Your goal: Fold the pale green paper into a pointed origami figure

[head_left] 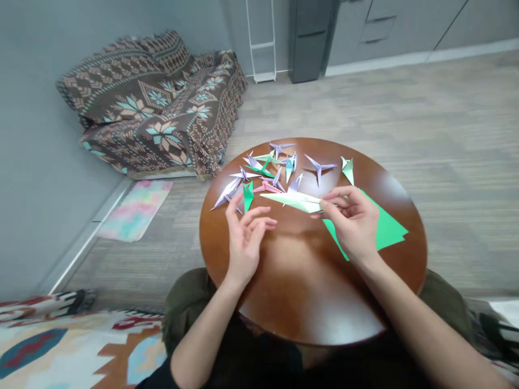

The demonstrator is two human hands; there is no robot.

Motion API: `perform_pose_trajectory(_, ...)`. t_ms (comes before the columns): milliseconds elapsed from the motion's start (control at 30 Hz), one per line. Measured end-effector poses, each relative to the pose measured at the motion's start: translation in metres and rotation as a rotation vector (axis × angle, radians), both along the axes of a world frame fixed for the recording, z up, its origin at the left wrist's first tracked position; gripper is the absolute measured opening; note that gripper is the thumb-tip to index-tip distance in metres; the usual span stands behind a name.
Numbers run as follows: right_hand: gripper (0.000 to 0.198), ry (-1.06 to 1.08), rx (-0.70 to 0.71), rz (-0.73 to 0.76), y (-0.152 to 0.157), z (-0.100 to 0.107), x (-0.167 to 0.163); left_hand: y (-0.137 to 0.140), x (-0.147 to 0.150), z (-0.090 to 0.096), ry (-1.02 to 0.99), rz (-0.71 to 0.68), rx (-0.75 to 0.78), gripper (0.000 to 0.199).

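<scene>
My right hand [353, 219] pinches one end of a long, narrow, pale green folded paper piece [292, 201] and holds it just above the round brown wooden table [308, 292]. My left hand [246, 233] hovers open to the left of that piece, fingers spread, touching nothing. Under my right hand lies a stack of flat bright green paper sheets [388, 227]. Beyond the hands, several folded paper cranes [267, 173] in purple, green, blue and pink lie scattered across the far half of the table.
A sofa under a patterned brown throw [154, 102] stands at the back left against a grey wall. A pastel mat [135, 208] lies on the floor beside it. A patterned rug [60, 346] shows at the lower left. Grey cabinets [312, 38] line the back.
</scene>
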State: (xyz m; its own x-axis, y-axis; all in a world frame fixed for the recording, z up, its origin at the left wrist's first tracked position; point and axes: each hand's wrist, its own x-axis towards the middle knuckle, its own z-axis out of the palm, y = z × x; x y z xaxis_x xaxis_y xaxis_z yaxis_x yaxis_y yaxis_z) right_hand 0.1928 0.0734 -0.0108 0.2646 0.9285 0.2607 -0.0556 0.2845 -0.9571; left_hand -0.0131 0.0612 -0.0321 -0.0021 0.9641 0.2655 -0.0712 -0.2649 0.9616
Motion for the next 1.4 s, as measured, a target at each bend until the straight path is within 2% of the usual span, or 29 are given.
perform_pose_trajectory(100, 0.015, 0.016, -0.002, 0.080, -0.003, 0.005, -0.001, -0.013, 0.017, 0.001, 0.062, -0.094, 0.059, 0.059)
perform_pose_trajectory(200, 0.014, 0.007, -0.008, 0.193, -0.010, 0.013, -0.001, -0.012, 0.031, 0.011, 0.088, -0.067, 0.115, 0.045)
perform_pose_trajectory(300, 0.010, -0.039, 0.035, 0.215, -0.022, 0.016, 0.004, -0.011, 0.036, 0.025, 0.180, -0.020, 0.142, 0.021)
perform_pose_trajectory(400, 0.010, -0.082, 0.066, 0.214, -0.038, 0.013, 0.011, -0.017, 0.036, 0.034, 0.226, -0.032, 0.122, 0.019)
perform_pose_trajectory(500, 0.014, -0.087, 0.064, 0.309, -0.048, 0.006, 0.016, -0.026, 0.035, 0.036, 0.249, -0.101, 0.079, 0.023)
perform_pose_trajectory(600, 0.012, -0.069, 0.080, 0.329, -0.052, 0.001, 0.018, -0.033, 0.037, 0.034, 0.252, -0.132, 0.047, 0.028)
perform_pose_trajectory(800, 0.005, -0.142, 0.084, 0.305, -0.058, -0.004, 0.029, -0.037, 0.054, 0.023, 0.189, -0.080, 0.018, 0.032)
perform_pose_trajectory(900, 0.004, -0.185, 0.082, 0.300, -0.062, -0.009, 0.037, -0.041, 0.064, 0.018, 0.135, -0.039, 0.045, 0.021)
perform_pose_trajectory(1000, 0.007, -0.198, 0.074, 0.309, -0.065, -0.013, 0.043, -0.045, 0.070, 0.015, 0.172, -0.012, 0.037, 0.012)
perform_pose_trajectory(1100, 0.005, -0.185, 0.032, 0.405, -0.065, -0.016, 0.050, -0.047, 0.070, 0.012, 0.223, -0.047, 0.014, 0.013)
perform_pose_trajectory(1200, 0.010, -0.209, 0.001, 0.467, -0.062, -0.019, 0.055, -0.046, 0.068, 0.006, 0.174, -0.116, 0.021, 0.016)
perform_pose_trajectory(1400, 0.012, -0.264, 0.037, 0.396, -0.057, -0.026, 0.055, -0.041, 0.067, -0.003, 0.094, -0.135, 0.036, 0.013)
